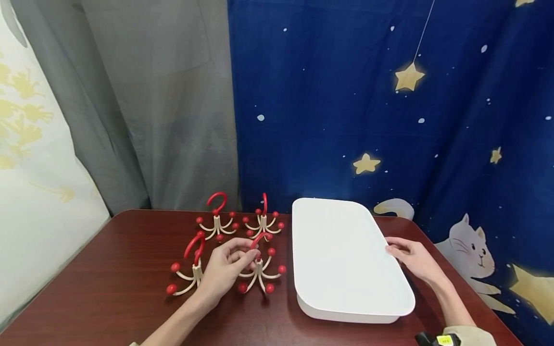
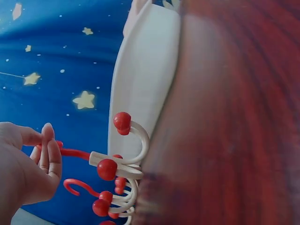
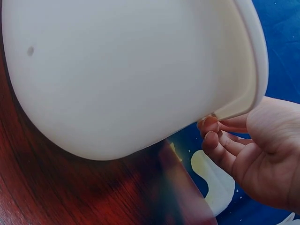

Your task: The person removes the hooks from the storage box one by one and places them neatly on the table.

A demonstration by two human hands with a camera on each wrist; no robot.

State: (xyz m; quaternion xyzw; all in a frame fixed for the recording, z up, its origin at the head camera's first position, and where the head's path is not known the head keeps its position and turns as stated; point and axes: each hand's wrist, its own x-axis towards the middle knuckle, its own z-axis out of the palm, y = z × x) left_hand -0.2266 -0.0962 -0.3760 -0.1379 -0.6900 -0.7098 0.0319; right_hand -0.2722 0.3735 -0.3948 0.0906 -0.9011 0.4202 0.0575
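Note:
My left hand pinches the red hook of a multi-arm rotating hook hanger, with cream curved arms ending in red balls. The left wrist view shows thumb and fingertips meeting around that hook. Whether this hanger touches the table cannot be told. Three like hangers stand nearby: one at the front left, partly hidden by the left hand, one at the back left and one at the back right. My right hand holds the right edge of a white rounded tray, fingers curled at its rim.
Everything stands on a dark red-brown wooden table with rounded corners. Behind it hang a grey curtain and a blue curtain with stars and a cat. The tray lies just right of the hangers.

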